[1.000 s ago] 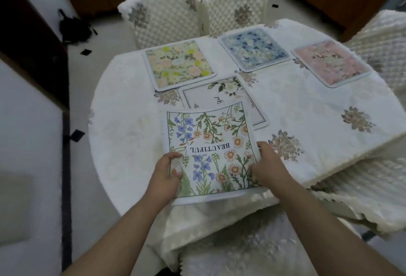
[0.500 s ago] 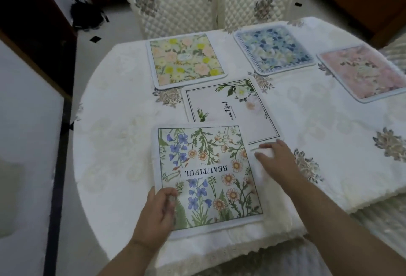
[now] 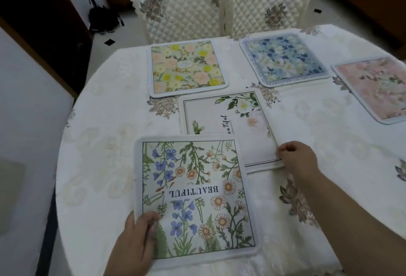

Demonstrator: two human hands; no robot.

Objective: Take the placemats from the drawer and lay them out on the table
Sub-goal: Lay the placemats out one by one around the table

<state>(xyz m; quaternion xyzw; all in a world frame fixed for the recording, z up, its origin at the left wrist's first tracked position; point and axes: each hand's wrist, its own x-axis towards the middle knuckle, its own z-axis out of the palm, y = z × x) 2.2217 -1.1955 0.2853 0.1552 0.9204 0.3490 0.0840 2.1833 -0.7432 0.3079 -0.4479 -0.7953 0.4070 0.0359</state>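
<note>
A single head-worn camera looks forward and steeply down from the near edge of the table (image 3: 105,143), close above it (wide-angle, so the rim bows). Two chairs (image 3: 180,7) stand at the far side; no second view shares the scene.

Nearest placemat (image 3: 193,196) overlaps another placemat (image 3: 228,126); three more placemats (image 3: 187,68) lie behind.

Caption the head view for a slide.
Left hand holds wildflower placemat; right hand pinches white placemat.
</note>
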